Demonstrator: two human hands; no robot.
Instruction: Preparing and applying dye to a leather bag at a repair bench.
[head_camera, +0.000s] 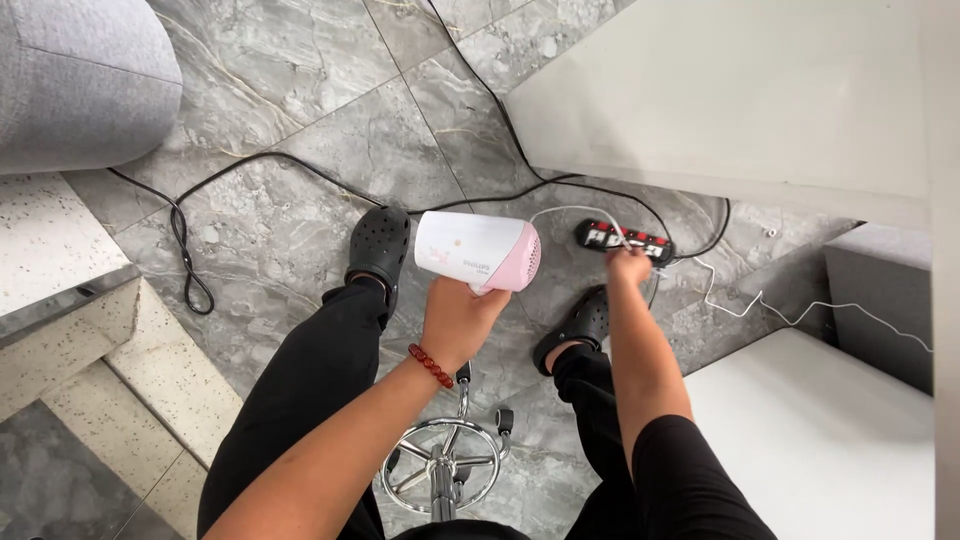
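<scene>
**Hair dryer up, other hand at the power strip**

The left hand (458, 318), a red bead bracelet (431, 365) at its wrist, grips the handle of a white-and-pink hair dryer (478, 252) above the grey tile floor (280, 220). The right hand (630, 266) reaches down, fingers bunched on the black power strip (622, 240) on the floor; what it pinches cannot be told.

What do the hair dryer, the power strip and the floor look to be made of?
Hair dryer in the left hand: smooth white and pink plastic, semi-gloss by its soft sheen. Power strip under the right hand: likely black plastic with red switches. Floor: polished grey tiles, marble-veined with grout lines; stone or ceramic, can't tell.
</scene>
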